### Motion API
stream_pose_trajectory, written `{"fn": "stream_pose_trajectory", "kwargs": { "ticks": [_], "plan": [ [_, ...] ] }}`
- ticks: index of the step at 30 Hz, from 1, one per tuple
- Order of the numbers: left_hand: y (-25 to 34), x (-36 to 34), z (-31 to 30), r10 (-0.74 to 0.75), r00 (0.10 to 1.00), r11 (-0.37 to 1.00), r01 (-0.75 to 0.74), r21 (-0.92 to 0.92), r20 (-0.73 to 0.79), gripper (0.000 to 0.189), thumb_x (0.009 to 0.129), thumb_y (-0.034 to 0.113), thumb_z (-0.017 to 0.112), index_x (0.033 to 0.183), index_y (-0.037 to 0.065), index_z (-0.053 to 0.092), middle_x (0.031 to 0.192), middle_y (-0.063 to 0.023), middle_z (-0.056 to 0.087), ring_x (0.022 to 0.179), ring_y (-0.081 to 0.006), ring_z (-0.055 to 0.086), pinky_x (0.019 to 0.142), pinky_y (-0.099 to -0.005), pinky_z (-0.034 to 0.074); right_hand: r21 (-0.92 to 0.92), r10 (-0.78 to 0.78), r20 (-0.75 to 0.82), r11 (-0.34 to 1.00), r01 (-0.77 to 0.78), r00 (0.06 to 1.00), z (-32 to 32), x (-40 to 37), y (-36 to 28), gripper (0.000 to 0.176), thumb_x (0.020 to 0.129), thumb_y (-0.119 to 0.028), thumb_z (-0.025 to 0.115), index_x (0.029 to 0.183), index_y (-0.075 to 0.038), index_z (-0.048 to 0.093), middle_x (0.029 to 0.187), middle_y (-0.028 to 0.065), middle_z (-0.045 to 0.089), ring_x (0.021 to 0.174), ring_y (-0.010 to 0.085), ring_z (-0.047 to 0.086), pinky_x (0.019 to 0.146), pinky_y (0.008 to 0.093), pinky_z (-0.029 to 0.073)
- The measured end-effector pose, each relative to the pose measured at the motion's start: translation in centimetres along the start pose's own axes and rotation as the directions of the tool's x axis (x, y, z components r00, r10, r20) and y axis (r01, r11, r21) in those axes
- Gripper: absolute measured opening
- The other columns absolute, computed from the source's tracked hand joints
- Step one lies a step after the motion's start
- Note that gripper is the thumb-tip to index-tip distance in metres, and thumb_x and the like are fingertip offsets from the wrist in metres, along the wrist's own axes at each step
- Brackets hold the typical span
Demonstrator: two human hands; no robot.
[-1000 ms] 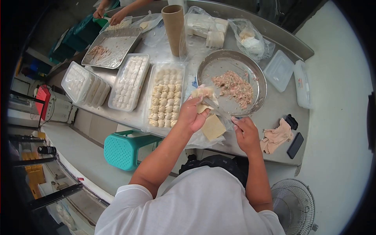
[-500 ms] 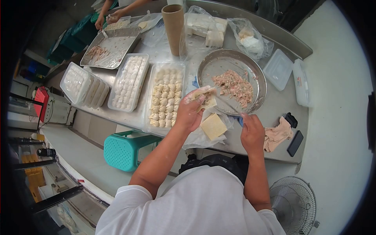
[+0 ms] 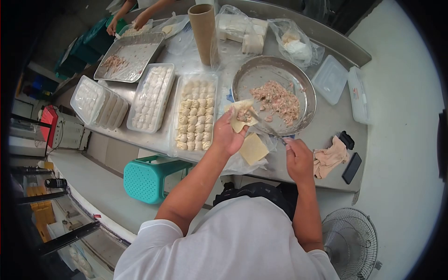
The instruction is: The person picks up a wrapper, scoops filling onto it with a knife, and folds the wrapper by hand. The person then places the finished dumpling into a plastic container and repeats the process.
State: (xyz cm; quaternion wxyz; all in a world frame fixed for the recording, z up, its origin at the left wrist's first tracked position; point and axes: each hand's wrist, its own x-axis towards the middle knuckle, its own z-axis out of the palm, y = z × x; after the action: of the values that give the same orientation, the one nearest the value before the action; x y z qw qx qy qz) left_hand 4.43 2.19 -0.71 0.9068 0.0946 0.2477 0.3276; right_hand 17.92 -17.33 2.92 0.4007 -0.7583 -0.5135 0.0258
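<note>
A square dumpling wrapper [image 3: 238, 125] is cradled in the person's left hand [image 3: 227, 134], whose fingers are curled beneath and about it, at the near left side of a round metal pan [image 3: 249, 74]. Its filled face is turned upward, and a dab of meat filling [image 3: 244, 113] is borne at its middle. A metal spatula [image 3: 270, 129] is gripped by its handle end in the closed right hand [image 3: 299, 161], near the table edge. The spatula's long axis is laid diagonally: the handle is pointed near and right, the blade far and left, toward the wrapper. Whether the filling is touched by the tip cannot be told for certain, as the blade is seen small. In the pan, minced meat [image 3: 280, 100] is heaped. Between the hands, on plastic film [image 3: 232, 165], square wrappers [image 3: 253, 149] are set slightly askew to the table edge. To the left, a clear tray [image 3: 173, 142] is filled with rows of dumplings [image 3: 193, 123], its long axis run from near to far. At the right, a pinkish cloth [image 3: 330, 157] and a black phone [image 3: 352, 168] are laid on the steel table [image 3: 333, 121].
</note>
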Motion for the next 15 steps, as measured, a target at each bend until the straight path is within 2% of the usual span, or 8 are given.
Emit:
{"fn": "stream_pose_trajectory", "kwargs": {
  "ticks": [1,4,6,8,11,13,14,15],
  "plan": [
    [-0.1,0.2,-0.1,-0.013,0.999,1.0,0.013,0.005,0.04,0.039,0.104,0.025,0.042,0.131,-0.003,0.048,0.128,-0.0155,0.058,0.119,-0.0279,0.057,0.105,-0.0415,0.046,-0.001,-0.002,-0.002,1.0,0.002,1.0,0.1,0.1,0.0,0.02,0.086,-0.002,0.059,0.103,-0.005,0.068,0.091,0.0147,0.065,0.085,0.0374,0.063,0.073,0.0432,0.052],
    [-0.3,0.1,0.2,-0.015,1.0,1.0,0.014,0.023,0.007,0.039,0.104,0.025,0.043,0.13,-0.003,0.049,0.128,-0.0154,0.058,0.119,-0.0281,0.057,0.105,-0.0415,0.045,-0.213,0.104,0.001,0.972,-0.101,0.995,0.4,0.4,0.1,0.023,0.087,-0.003,0.057,0.108,-0.008,0.066,0.092,0.0137,0.064,0.085,0.037,0.063,0.071,0.0433,0.052],
    [-0.1,-0.3,0.4,0.005,1.0,1.0,-0.006,0.023,0.017,0.039,0.103,0.025,0.044,0.131,-0.003,0.049,0.128,-0.0154,0.058,0.119,-0.0282,0.057,0.105,-0.0416,0.046,-0.239,0.095,-0.044,0.966,-0.103,0.994,0.4,1.2,1.4,0.024,0.087,-0.004,0.056,0.109,-0.008,0.066,0.093,0.0146,0.064,0.086,0.0376,0.063,0.072,0.0444,0.052],
    [0.0,-0.4,0.4,0.027,0.999,0.999,-0.028,0.025,0.027,0.039,0.103,0.026,0.044,0.131,-0.002,0.048,0.128,-0.0153,0.058,0.119,-0.0283,0.057,0.105,-0.0416,0.046,-0.262,0.084,-0.088,0.959,-0.105,0.993,0.4,2.4,4.0,0.025,0.088,-0.005,0.055,0.11,-0.008,0.065,0.094,0.0155,0.064,0.087,0.0382,0.063,0.073,0.0456,0.052],
    [0.3,-0.2,0.3,0.049,0.998,0.999,-0.049,0.021,-0.029,0.041,0.103,0.026,0.044,0.131,-0.002,0.048,0.128,-0.0154,0.058,0.12,-0.0283,0.057,0.105,-0.042,0.045,-0.326,0.053,-0.019,0.944,-0.056,0.998,-0.3,4.7,10.5,0.024,0.088,-0.007,0.054,0.11,-0.008,0.065,0.096,0.0175,0.064,0.089,0.0393,0.063,0.076,0.0472,0.051],
    [0.5,-0.2,0.3,0.054,0.999,0.999,-0.054,0.0,-0.007,0.042,0.103,0.027,0.044,0.132,-0.003,0.047,0.129,-0.016,0.057,0.12,-0.0289,0.057,0.106,-0.0432,0.045,-0.395,0.28,0.192,0.899,-0.187,0.941,-1.8,5.8,13.0,0.024,0.088,-0.007,0.054,0.109,-0.007,0.067,0.096,0.019,0.064,0.09,0.0402,0.062,0.077,0.0479,0.05],
    [0.7,-0.2,0.4,0.06,0.998,0.998,-0.06,-0.001,-0.006,0.042,0.103,0.027,0.044,0.132,-0.003,0.047,0.129,-0.016,0.057,0.12,-0.0289,0.057,0.106,-0.0432,0.045,-0.393,0.274,0.194,0.902,-0.181,0.942,-2.2,5.9,13.0,0.024,0.088,-0.007,0.054,0.109,-0.007,0.067,0.096,0.019,0.064,0.09,0.0402,0.062,0.077,0.0479,0.05],
    [0.9,-0.1,0.3,0.054,0.998,0.998,-0.054,-0.019,0.011,0.042,0.103,0.027,0.044,0.132,-0.003,0.046,0.13,-0.0163,0.057,0.12,-0.0293,0.056,0.106,-0.0439,0.045,-0.505,0.334,0.181,0.839,-0.204,0.925,-3.3,6.6,11.0,0.024,0.088,-0.007,0.055,0.108,-0.007,0.068,0.096,0.0188,0.063,0.09,0.04,0.062,0.077,0.0475,0.05]
  ]
}}
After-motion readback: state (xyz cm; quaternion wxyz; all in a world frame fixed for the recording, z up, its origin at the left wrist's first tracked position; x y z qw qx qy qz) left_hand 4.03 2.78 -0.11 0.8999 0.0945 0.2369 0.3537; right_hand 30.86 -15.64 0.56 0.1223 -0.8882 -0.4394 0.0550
